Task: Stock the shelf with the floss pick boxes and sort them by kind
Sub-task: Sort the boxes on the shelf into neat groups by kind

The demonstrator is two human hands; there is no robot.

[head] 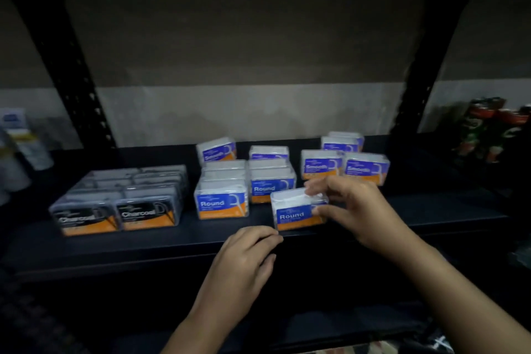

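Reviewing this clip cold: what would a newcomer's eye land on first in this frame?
Probably the right hand gripping a blue and orange Round box at the shelf's front edge, near the middle. Next, the block of black Charcoal boxes on the left. The left hand hovers by the shelf lip, holding nothing, and Smooth boxes sit loosely at the back right.

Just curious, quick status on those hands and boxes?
Right hand grips Round box at shelf front. Left hand holds nothing, near shelf edge. Nothing in the way.
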